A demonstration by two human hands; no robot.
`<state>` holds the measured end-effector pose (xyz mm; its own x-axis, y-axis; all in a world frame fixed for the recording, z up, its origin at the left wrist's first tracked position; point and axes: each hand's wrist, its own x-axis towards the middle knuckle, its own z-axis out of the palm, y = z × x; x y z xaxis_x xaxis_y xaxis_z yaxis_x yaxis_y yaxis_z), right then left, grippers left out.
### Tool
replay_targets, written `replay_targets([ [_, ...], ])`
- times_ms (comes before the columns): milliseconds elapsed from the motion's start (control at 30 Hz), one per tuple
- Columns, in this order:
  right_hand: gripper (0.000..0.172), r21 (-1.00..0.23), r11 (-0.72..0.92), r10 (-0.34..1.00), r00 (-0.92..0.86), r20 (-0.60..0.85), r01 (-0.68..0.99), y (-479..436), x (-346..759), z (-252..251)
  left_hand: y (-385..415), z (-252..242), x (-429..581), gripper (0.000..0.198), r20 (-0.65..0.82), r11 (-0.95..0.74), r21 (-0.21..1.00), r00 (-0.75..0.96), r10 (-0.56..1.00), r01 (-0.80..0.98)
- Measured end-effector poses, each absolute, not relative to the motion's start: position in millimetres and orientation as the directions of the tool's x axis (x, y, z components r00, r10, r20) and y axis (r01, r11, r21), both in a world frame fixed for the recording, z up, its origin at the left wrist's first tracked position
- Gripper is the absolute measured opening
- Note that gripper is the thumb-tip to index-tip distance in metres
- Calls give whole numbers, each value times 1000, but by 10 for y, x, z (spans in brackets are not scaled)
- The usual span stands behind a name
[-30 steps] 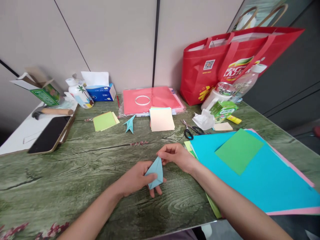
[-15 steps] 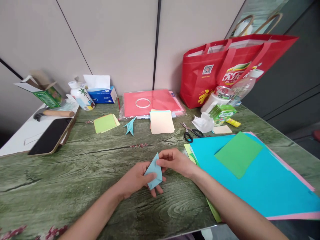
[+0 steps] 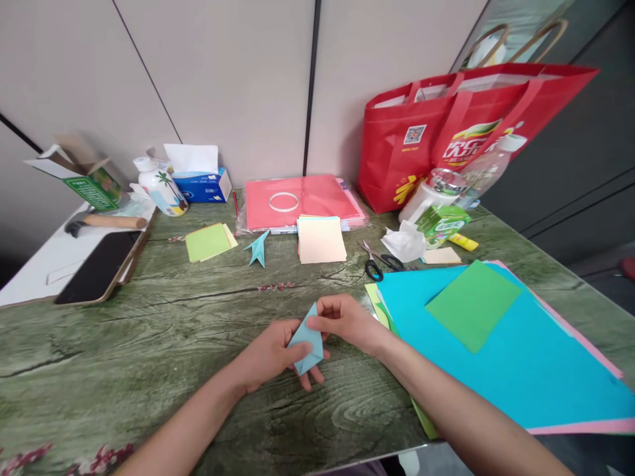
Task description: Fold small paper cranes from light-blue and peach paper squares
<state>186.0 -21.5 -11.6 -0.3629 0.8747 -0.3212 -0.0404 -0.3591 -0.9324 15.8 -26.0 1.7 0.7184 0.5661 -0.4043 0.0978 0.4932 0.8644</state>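
Observation:
A small light-blue folded paper [image 3: 308, 342], kite-shaped with its narrow tip upward, is held just above the table. My left hand [image 3: 272, 354] grips its lower left side, thumb on the front and the other fingers behind. With thumb and fingertips my right hand [image 3: 347, 322] pinches the paper near its upper tip. Beyond my hands lies a finished-looking blue origami figure [image 3: 258, 250] with pointed arms. Black-handled scissors [image 3: 375, 263] rest behind my right hand.
At right lie large blue sheets [image 3: 520, 390] under a green square [image 3: 473, 305]. Farther back are a cream paper stack [image 3: 321, 241], green paper squares [image 3: 206, 243], a pink pack [image 3: 317, 198], a tissue box [image 3: 203, 187] and a red bag [image 3: 397, 165]. A phone [image 3: 96, 271] and hammer [image 3: 112, 223] are left.
Both hands keep their hold on the folded paper. My right thumb has shifted very slightly left over its upper part; the view has tilted a little.

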Motion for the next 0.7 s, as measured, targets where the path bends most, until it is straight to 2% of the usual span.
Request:
replay_targets([
  [200, 38, -947, -321, 898, -317, -306, 4, -201, 1865, -115, -246, 6, 116, 33, -415, 492, 863, 723, 552, 120],
  [367, 37, -959, -282, 907, -317, -277, 32, -191, 1868, -119, -216, 0, 82, 44, -459, 508, 850, 671, 582, 141],
  [567, 35, -972, -194, 934, -277, -224, 130, -212, 1845, -123, -236, 33, 112, 41, -477, 529, 838, 652, 590, 134],
  [700, 32, -977, -176, 942, -268, -203, 119, -233, 1805, -121, -248, 45, 141, 38, -510, 534, 832, 585, 631, 150],
])
